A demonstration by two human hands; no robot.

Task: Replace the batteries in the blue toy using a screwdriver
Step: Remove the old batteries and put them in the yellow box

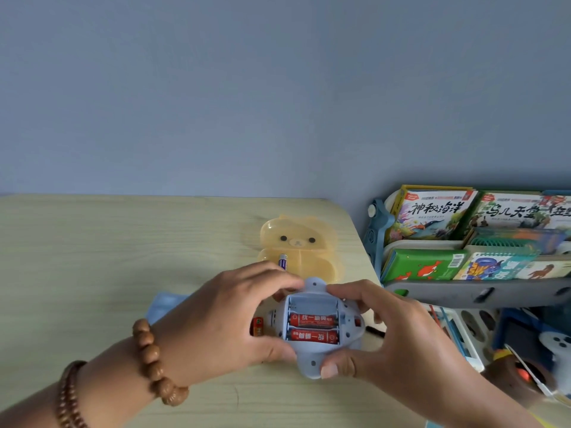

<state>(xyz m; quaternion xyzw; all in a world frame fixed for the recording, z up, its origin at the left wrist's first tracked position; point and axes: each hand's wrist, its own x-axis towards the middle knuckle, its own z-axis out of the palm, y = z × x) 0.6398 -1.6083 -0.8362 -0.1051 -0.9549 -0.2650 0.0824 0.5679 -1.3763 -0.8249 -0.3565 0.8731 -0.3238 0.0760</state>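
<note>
The blue toy (312,356) lies upside down near the table's right edge, its battery bay uncovered. Two red batteries (312,329) sit in the nearer slots; the farthest slot is bare. My left hand (225,319) grips the toy's left side, fingers curled over its far edge. My right hand (389,338) grips the right side, thumb on the near edge. A red battery (258,325) lies on the table left of the toy. A purple battery (283,261) rests in the yellow bear-shaped box (309,242) behind. No screwdriver is clearly visible.
A light blue piece (163,304) lies on the wooden table (123,242) behind my left wrist. A shelf of children's books (463,239) stands right of the table, with toys (531,366) below it. A dark object (375,331) pokes out behind my right hand.
</note>
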